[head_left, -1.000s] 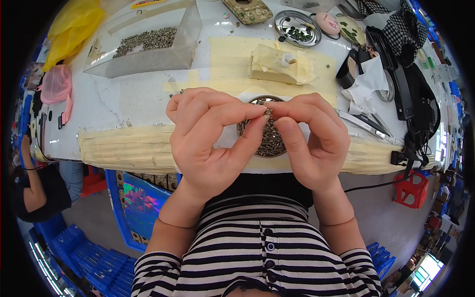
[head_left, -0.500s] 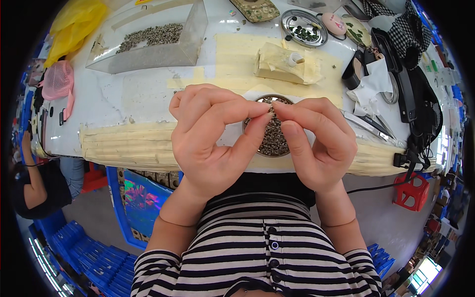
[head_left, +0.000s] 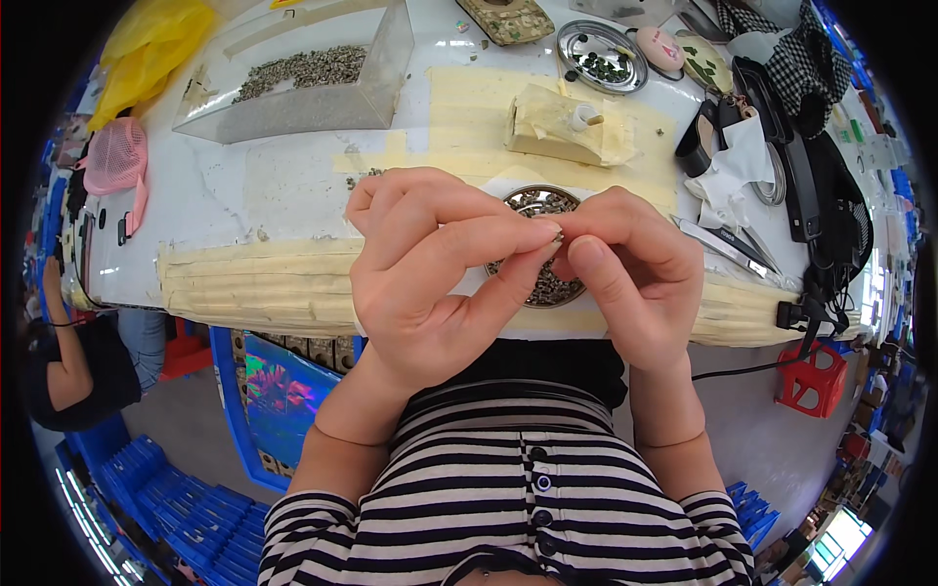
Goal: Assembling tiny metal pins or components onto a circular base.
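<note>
My left hand (head_left: 440, 259) pinches a tiny metallic piece (head_left: 558, 237) between thumb and forefinger. Its other fingers curl loosely back. My right hand (head_left: 640, 273) is closed in a pinch right against the left fingertips. What sits between the right thumb and forefinger is hidden. Below both hands lies a round metal dish (head_left: 543, 305) of small metallic pieces, partly covered by my fingers.
A clear box (head_left: 293, 122) of similar pieces stands at the back left. Behind the dish is a tape-wrapped block (head_left: 557, 122). Tweezers (head_left: 723, 244) lie on the right, beside crumpled white tissue (head_left: 731, 166). A round tray (head_left: 602, 57) with dark green bits sits farther back.
Both pinching hands have shifted slightly; the left fingertips have moved right and a little down, now meeting the right fingers right of the dish's middle. The tiny piece shows more clearly.
</note>
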The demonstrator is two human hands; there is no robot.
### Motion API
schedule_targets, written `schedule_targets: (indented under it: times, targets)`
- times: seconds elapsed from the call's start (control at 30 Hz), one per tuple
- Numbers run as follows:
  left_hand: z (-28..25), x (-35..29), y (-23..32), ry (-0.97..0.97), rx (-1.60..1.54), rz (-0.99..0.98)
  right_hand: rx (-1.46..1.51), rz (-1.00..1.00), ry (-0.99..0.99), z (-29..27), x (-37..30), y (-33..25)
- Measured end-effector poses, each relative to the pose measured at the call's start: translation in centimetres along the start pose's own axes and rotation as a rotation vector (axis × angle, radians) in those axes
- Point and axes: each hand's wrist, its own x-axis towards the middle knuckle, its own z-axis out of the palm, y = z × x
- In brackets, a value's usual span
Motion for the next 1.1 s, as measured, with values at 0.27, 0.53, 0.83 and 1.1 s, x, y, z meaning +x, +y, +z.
schedule_targets:
  times: [0.27, 0.53, 0.83, 1.1]
  targets:
    - [0.2, 0.0, -0.1, 0.055, 0.052, -0.028, -0.022, -0.002, 0.021, 0.2, 0.0, -0.2]
    - [0.3, 0.0, -0.1, 0.057, 0.057, -0.042, -0.058, -0.017, 0.05, 0.1, 0.0, -0.2]
    - [0.1, 0.4, 0.8, -0.149, 0.16, -0.077, -0.15, -0.094, 0.198, 0.3, 0.0, 0.3]
    - [-4.8, -1.2, -1.3, 0.04, 0.505, -0.242, -0.234, -0.145, 0.204, 0.6, -0.2, 0.3]
